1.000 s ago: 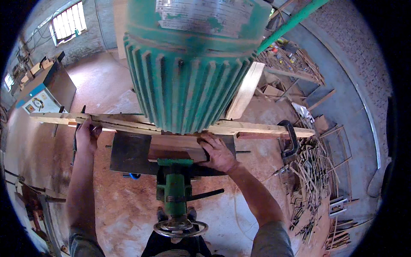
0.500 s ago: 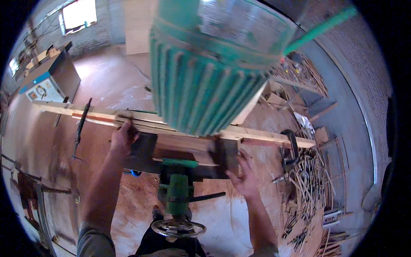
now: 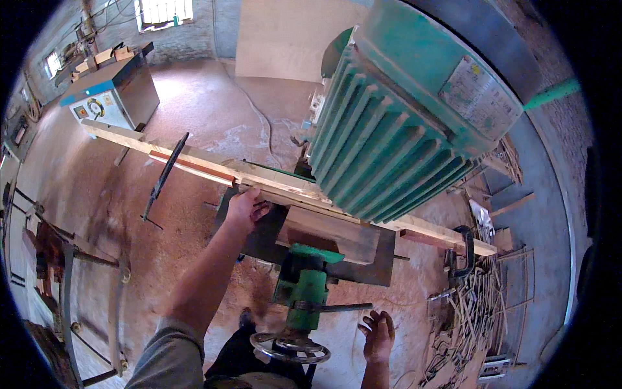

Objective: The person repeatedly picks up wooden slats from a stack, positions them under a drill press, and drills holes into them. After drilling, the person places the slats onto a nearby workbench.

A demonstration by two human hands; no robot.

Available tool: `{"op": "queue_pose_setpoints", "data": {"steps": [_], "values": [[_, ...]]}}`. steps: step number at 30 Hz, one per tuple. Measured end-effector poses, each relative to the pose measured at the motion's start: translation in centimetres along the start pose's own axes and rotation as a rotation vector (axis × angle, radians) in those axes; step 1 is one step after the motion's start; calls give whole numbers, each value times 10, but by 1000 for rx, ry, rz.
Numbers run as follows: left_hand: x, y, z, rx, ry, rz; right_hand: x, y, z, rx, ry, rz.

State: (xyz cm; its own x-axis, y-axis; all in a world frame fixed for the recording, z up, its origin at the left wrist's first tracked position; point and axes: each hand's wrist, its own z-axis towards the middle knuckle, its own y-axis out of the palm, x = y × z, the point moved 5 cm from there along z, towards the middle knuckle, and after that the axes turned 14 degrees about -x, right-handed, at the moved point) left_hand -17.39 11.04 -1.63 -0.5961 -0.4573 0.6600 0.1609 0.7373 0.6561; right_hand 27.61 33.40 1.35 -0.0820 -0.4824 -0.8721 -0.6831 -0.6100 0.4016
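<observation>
A pale wooden beam (image 3: 285, 183) runs across the machine, with a dark-edged wooden strip (image 3: 304, 200) along its near side. My left hand (image 3: 246, 209) is at the strip's left end, fingers bent around its edge; part of the grip is hidden. Below lies a dark flat metal table (image 3: 383, 262) with a wooden block (image 3: 330, 235) on it, behind a green clamp head (image 3: 311, 254). My right hand (image 3: 378, 336) hangs free with loosely curled, separated fingers, just right of the tip of a black lever (image 3: 343, 308). A shiny handwheel (image 3: 289, 349) sits lowest.
A big green ribbed motor (image 3: 395, 129) overhangs the beam's right half. Black clamps grip the beam at left (image 3: 165, 175) and right (image 3: 468, 249). A scrap-wood pile (image 3: 466, 305) lies at right. A cabinet-like machine (image 3: 120, 94) stands far left; a wooden rack (image 3: 71, 292) is nearer.
My right hand has drawn back from the table's right side down to the lever's tip. My left hand stays at the strip. The whole view has shifted, moving the scene rightward.
</observation>
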Motion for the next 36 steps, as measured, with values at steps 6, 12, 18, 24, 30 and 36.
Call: {"op": "queue_pose_setpoints", "data": {"steps": [6,12,18,24,30,36], "values": [[16,-5,-4,-9,53,3,22,42,12,-41,185,314],[20,-3,-8,60,37,97,11,92,26,-41,125,634],[17,-20,1,88,69,96,-67,181,29,-50,-84,211],[9,-21,9,7,112,66,35,376,35,-897,-203,-1500],[16,-26,13,-49,209,212,-11,349,32,-748,-166,-1222],[21,-33,7,18,318,172,-335,197,37,-97,-697,-969]]}}
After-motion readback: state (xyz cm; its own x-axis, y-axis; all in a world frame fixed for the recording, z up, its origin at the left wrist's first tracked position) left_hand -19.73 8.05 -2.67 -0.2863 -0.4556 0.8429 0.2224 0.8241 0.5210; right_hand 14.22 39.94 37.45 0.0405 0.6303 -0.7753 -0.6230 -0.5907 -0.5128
